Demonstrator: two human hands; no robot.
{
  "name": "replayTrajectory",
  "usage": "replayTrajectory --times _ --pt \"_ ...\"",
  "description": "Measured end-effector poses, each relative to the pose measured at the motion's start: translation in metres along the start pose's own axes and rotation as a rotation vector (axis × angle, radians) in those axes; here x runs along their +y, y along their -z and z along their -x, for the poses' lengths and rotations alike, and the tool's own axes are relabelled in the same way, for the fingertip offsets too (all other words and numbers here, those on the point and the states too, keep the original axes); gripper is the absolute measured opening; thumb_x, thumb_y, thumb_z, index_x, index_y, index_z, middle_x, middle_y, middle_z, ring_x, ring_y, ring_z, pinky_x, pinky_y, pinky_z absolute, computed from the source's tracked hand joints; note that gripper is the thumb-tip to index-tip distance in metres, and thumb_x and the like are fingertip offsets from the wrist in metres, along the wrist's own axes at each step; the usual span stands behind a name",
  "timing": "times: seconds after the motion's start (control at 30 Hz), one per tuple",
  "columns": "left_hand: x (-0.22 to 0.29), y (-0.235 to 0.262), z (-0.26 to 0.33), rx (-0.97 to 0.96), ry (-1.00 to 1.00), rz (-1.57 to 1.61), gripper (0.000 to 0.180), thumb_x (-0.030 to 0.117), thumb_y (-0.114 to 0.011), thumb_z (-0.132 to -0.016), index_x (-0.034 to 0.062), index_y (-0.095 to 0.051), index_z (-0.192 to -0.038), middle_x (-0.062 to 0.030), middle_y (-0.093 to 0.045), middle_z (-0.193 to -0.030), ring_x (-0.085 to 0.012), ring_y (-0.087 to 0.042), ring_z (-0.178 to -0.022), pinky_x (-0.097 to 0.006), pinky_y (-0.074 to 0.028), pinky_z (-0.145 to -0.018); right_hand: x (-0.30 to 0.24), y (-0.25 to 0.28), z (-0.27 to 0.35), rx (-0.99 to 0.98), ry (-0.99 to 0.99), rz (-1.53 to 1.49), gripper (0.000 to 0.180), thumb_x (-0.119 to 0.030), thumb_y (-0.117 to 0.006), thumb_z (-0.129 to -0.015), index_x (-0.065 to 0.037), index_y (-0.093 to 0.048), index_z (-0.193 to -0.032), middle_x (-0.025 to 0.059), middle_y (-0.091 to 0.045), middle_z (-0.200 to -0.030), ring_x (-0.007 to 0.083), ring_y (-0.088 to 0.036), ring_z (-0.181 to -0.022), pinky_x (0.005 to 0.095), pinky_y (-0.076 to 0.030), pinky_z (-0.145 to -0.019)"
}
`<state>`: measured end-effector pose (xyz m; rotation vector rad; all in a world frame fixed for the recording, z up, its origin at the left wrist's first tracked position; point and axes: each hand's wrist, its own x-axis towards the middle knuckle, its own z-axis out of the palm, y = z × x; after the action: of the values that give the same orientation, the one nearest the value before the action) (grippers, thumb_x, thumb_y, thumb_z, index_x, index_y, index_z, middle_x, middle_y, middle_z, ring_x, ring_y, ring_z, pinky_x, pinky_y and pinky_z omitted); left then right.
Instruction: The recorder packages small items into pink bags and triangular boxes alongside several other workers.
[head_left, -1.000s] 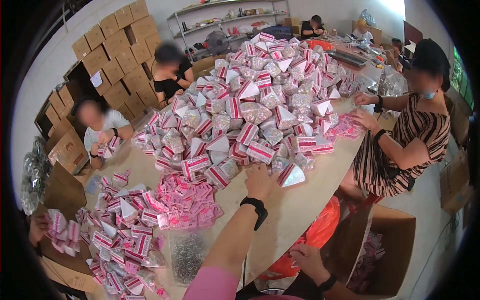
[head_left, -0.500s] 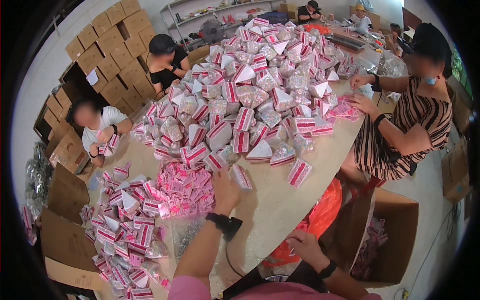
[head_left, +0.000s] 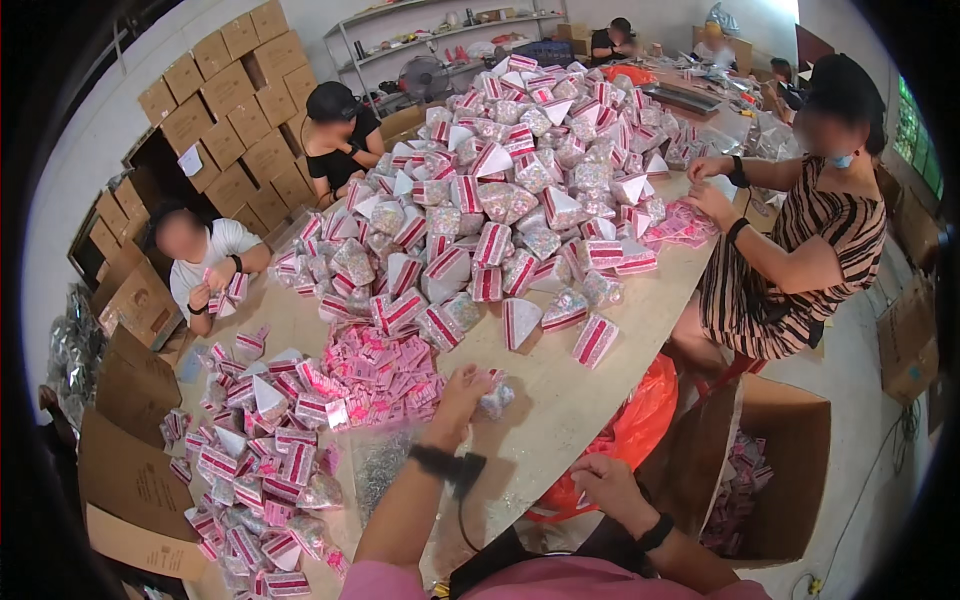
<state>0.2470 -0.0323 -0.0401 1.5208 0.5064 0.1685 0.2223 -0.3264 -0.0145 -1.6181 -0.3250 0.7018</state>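
Observation:
My left hand (head_left: 460, 402) is closed on the edge of a wedge-shaped clear packet (head_left: 496, 396), pink-striped and filled with pale, many-coloured bits. It is just above the table (head_left: 560, 415), right of a heap of small pink cards (head_left: 385, 375). Near the table's front edge, my right hand (head_left: 608, 490) is closed in a pinch. A small whitish bit pokes out at its fingertips, too small to name. A large pile of similar wedge packets (head_left: 505, 200) rises in the middle, and a smaller heap of them (head_left: 262, 455) lies at left.
A heap of small metal pieces (head_left: 385, 478) lies left of my left forearm. Below the table's right edge are a red plastic bag (head_left: 640, 415) and an open carton (head_left: 800, 470) holding pink packets. Co-workers sit around the table; one in a striped dress (head_left: 800, 270) is at right.
My left hand has drawn the packet away from the pile, toward me and slightly right. My right hand stays in nearly the same place. The view has shifted slightly.

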Motion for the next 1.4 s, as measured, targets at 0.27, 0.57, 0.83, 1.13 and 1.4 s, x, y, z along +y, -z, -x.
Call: replayTrajectory --times 0.27,0.57,0.83,1.13,1.4 --pt "0.010 -0.011 0.153 -0.387 0.374 1.295 0.062 0.050 -0.033 -0.094 -0.0003 -0.040 -0.129 -0.0191 -0.053 -0.120 -0.0343 -0.054 -0.107 -0.049 -0.045 -0.091 -0.062 -0.022 0.012 -0.146 0.064 -0.055 0.014 -0.003 -0.056 -0.086 0.004 -0.060 -0.098 0.0045 -0.061 -0.073 0.0077 -0.057 -0.062 0.0203 -0.047 -0.057" --pt "0.016 -0.025 0.192 -0.378 0.352 1.109 0.058 0.044 -0.040 -0.095 0.0003 -0.034 -0.134 -0.0145 -0.048 -0.126 -0.0248 -0.049 -0.117 -0.037 -0.042 -0.098 -0.065 -0.052 0.033 -0.275 0.191 -0.036 0.014 -0.004 -0.056 -0.086 0.001 -0.063 -0.097 0.0034 -0.061 -0.072 0.0071 -0.058 -0.064 0.0217 -0.047 -0.057" --pt "0.017 -0.009 0.212 -0.335 0.093 0.833 0.065 0.032 -0.062 -0.085 0.0006 -0.033 -0.133 -0.0155 -0.050 -0.124 -0.0238 -0.052 -0.113 -0.038 -0.045 -0.095 -0.073 -0.059 0.040 -0.288 0.212 0.052 0.016 -0.002 -0.055 -0.085 0.001 -0.062 -0.100 0.0040 -0.061 -0.072 0.0083 -0.058 -0.065 0.0223 -0.048 -0.058" --pt "0.037 -0.014 0.216 -0.142 -0.069 0.767 0.065 0.022 -0.068 -0.080 0.0004 -0.035 -0.131 -0.0148 -0.052 -0.121 -0.0240 -0.055 -0.110 -0.038 -0.044 -0.096 -0.096 -0.069 0.052 -0.166 0.471 0.305 0.017 -0.006 -0.057 -0.083 -0.002 -0.064 -0.098 0.0112 -0.061 -0.070 0.0170 -0.061 -0.061 0.0283 -0.047 -0.057" --pt "0.037 -0.019 0.213 -0.057 -0.137 0.621 0.073 0.028 -0.074 -0.075 0.0009 -0.036 -0.131 -0.0156 -0.054 -0.119 -0.0248 -0.054 -0.111 -0.038 -0.042 -0.097 -0.100 -0.069 0.049 -0.103 0.529 0.383 0.011 -0.009 -0.055 -0.082 -0.001 -0.061 -0.088 0.0162 -0.058 -0.072 0.0315 -0.059 -0.067 0.0369 -0.046 -0.058"
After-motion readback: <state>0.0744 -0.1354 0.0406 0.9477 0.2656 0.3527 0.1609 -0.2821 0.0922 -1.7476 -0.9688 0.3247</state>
